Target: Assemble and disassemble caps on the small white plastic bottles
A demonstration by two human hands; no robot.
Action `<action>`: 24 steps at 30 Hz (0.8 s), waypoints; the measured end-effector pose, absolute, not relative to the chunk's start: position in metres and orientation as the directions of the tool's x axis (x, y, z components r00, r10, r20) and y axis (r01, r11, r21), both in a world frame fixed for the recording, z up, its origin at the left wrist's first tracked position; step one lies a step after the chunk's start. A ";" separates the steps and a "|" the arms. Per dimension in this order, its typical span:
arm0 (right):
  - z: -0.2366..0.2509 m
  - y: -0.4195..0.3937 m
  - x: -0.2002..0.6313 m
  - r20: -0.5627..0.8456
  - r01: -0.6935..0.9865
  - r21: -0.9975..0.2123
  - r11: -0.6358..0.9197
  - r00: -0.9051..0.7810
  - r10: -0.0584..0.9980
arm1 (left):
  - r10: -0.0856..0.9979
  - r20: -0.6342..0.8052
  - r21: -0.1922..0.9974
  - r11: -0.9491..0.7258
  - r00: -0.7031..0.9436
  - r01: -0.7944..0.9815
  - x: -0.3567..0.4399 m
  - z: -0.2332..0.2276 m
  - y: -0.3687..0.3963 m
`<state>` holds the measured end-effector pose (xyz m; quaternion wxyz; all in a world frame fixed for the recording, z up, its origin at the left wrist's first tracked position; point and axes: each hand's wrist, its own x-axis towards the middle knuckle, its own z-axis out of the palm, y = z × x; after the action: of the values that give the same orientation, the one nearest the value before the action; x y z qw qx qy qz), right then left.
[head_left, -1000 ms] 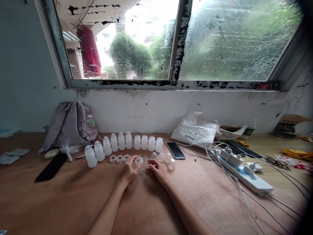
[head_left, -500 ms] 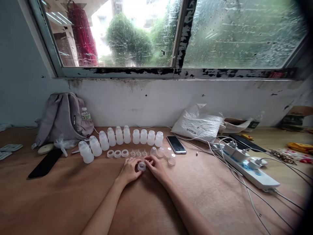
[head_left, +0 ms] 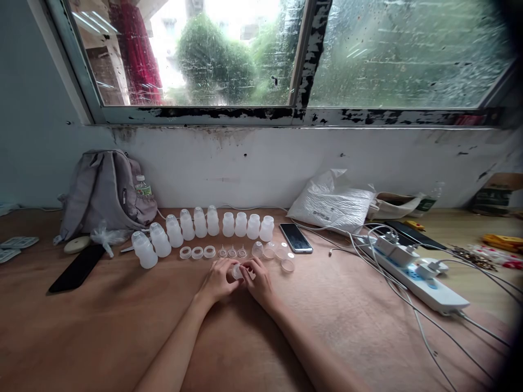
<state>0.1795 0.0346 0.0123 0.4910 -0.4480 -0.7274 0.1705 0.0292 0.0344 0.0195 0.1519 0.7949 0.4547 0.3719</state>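
My left hand [head_left: 217, 280] is closed around a clear baby bottle collar ring [head_left: 236, 271], holding it just above the table. From the other side, the bent fingers of my right hand [head_left: 258, 279] pinch the same ring and partly cover it. Whether a nipple sits inside the ring I cannot tell. Just beyond my hands lie loose white collar rings [head_left: 197, 252], clear nipples [head_left: 232, 251] and clear dome caps [head_left: 281, 250]. Behind them runs a curved row of frosted baby bottles: capped ones [head_left: 175, 233] on the left, open-necked ones [head_left: 241, 225] on the right.
A phone [head_left: 296, 238] lies right of the bottles. Further right, cables trail from a white power strip [head_left: 425, 280], with a silver plastic bag [head_left: 333, 204] behind. At left are a grey backpack [head_left: 102, 190] and a black flat case [head_left: 77, 269]. Wall and window close off the back.
My right fingers have moved over the ring and now cover more of it. The ring has tilted in my hands. The view has shifted slightly; the other things stay in place.
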 end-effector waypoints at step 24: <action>0.010 0.038 0.179 0.330 0.237 -0.910 0.340 -0.080 0.940 | 0.930 0.341 0.842 -0.366 0.136 0.395 0.040 0.013 0.033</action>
<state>0.1788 0.0384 0.0095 0.5025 -0.4553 -0.6462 0.3502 0.0402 0.0331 0.0130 0.2968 0.6928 0.4782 0.4509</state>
